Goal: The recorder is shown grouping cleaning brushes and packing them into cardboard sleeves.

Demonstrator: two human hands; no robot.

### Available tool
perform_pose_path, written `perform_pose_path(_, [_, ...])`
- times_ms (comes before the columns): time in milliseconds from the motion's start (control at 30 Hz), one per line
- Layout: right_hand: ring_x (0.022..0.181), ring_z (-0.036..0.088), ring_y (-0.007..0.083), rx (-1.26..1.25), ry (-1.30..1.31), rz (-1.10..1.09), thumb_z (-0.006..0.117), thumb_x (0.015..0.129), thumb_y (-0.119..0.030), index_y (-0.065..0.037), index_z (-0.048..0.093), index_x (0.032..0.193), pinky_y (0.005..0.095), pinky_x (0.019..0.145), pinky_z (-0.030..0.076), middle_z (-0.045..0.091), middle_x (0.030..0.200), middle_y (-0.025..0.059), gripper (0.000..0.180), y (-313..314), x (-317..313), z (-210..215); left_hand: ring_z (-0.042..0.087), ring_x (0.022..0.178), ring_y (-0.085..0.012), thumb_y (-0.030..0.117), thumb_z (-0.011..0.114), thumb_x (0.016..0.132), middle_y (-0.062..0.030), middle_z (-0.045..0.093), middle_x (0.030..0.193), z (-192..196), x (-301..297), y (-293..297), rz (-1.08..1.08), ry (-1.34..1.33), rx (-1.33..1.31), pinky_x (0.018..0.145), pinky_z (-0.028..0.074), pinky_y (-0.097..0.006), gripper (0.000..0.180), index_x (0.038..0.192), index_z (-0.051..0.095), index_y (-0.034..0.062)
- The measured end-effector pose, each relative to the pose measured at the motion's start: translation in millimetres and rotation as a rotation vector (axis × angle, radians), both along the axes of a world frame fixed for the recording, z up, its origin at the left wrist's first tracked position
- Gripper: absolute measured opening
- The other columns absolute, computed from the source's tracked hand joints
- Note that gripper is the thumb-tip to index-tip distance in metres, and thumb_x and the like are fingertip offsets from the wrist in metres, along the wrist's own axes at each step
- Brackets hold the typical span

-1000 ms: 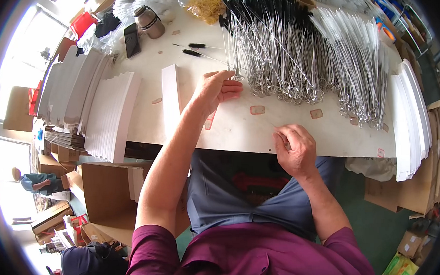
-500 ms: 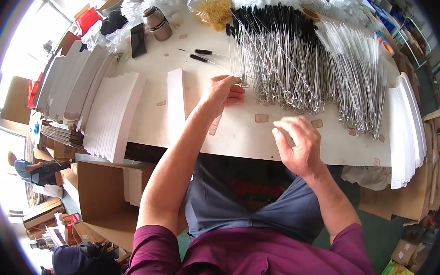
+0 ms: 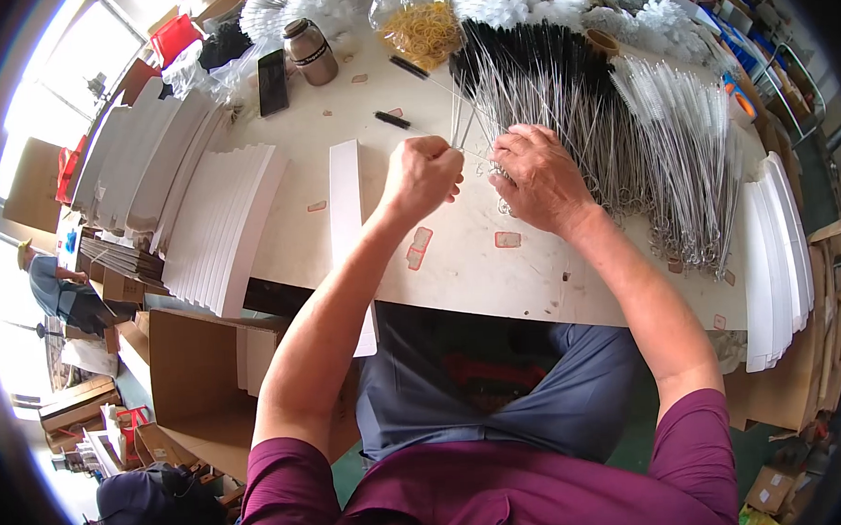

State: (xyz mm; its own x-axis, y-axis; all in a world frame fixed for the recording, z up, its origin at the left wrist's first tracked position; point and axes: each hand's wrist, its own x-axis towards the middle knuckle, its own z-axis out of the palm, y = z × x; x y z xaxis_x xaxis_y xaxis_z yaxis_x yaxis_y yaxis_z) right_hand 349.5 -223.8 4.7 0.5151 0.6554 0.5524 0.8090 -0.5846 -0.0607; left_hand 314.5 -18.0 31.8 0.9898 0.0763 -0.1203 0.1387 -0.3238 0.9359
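Observation:
My left hand [image 3: 421, 178] is closed in a pinch around the thin wire stems of cleaning brushes, just left of the big pile. My right hand [image 3: 543, 177] curls over the looped wire ends at the pile's near left edge, thumb and fingers closed on them; its palm side is hidden. The pile of black-bristled cleaning brushes [image 3: 564, 101] lies with bristles away from me and wire rings toward me. Two more black-tipped brushes, one nearer [image 3: 393, 120] and one farther [image 3: 409, 67], lie on the table beyond my left hand.
White-bristled brushes [image 3: 683, 148] lie to the right, beside stacked white card strips [image 3: 773, 266]. On the left stand folded white boxes [image 3: 217, 224]; a single white strip [image 3: 346, 200] overhangs the table edge. A phone [image 3: 272, 83], flask [image 3: 309, 56] and bag of yellow bands [image 3: 420, 33] sit farther back.
My right hand has moved up and left from above the near table edge onto the brush rings. A loose brush has shifted away, and the single white strip now reaches past the table edge.

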Motion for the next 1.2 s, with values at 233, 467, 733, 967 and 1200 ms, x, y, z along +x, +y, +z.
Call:
perform_pose_path(233, [0.109, 0.062, 0.0315, 0.112, -0.088, 0.001, 0.067, 0.091, -0.027, -0.001, 0.071, 0.086, 0.0425, 0.104, 0.044, 0.070, 0.099, 0.0152, 0.027, 15.6, 0.2, 9.7, 0.072, 0.076, -0.0218, 0.007, 0.052, 0.090, -0.0181, 0.071, 0.092, -0.3, -1.4, 0.4, -0.024, 0.132, -0.359, 0.071, 0.062, -0.033, 0.035, 0.118, 0.061, -0.0123])
perform_pose_path(467, [0.086, 0.067, 0.0340, 0.365, 0.624, -0.352, 0.070, 0.093, -0.027, -0.003, 0.071, 0.088, 0.0424, 0.083, 0.053, 0.071, 0.084, 0.0149, 0.024, 25.6, 19.8, 40.3, 0.069, 0.072, -0.0204, 0.007, 0.053, 0.092, -0.0133, 0.066, 0.082, 2.4, 6.3, -2.5, -0.052, 0.219, -0.493, 0.070, 0.062, -0.036, 0.031, 0.117, 0.061, -0.0096])
perform_pose_path(733, [0.128, 0.054, 0.0332, -0.012, -0.057, 0.012, 0.062, 0.093, -0.017, 0.000, 0.071, 0.107, 0.0465, 0.115, 0.036, 0.067, 0.123, 0.0171, 0.025, 24.6, 28.2, 3.0, 0.059, 0.049, -0.0190, 0.015, 0.053, 0.097, -0.0077, 0.057, 0.062, 4.5, 21.5, -15.0, 0.000, 0.182, -0.239, 0.051, 0.058, -0.036, 0.027, 0.105, 0.064, -0.0078])
perform_pose_path(967, [0.138, 0.046, 0.0338, -0.089, -0.002, -0.156, 0.060, 0.094, -0.021, 0.000, 0.065, 0.126, 0.0485, 0.120, 0.030, 0.056, 0.141, 0.0163, 0.039, 20.2, 34.2, -2.8, 0.056, 0.043, -0.0182, 0.011, 0.049, 0.094, -0.0059, 0.051, 0.055, 34.6, 10.2, -3.9, 0.028, 0.088, -0.136, 0.045, 0.055, -0.035, 0.028, 0.101, 0.064, -0.0120])
perform_pose_path(1200, [0.141, 0.041, 0.0310, -0.106, 0.079, -0.202, 0.058, 0.094, -0.025, 0.002, 0.062, 0.130, 0.0457, 0.121, 0.028, 0.052, 0.145, 0.0150, 0.045, 22.2, 36.3, -9.7, 0.053, 0.041, -0.0164, 0.012, 0.050, 0.095, -0.0031, 0.044, 0.050, 56.2, -25.4, 32.0, 0.025, 0.047, -0.100, 0.046, 0.054, -0.034, 0.024, 0.093, 0.063, -0.0085])
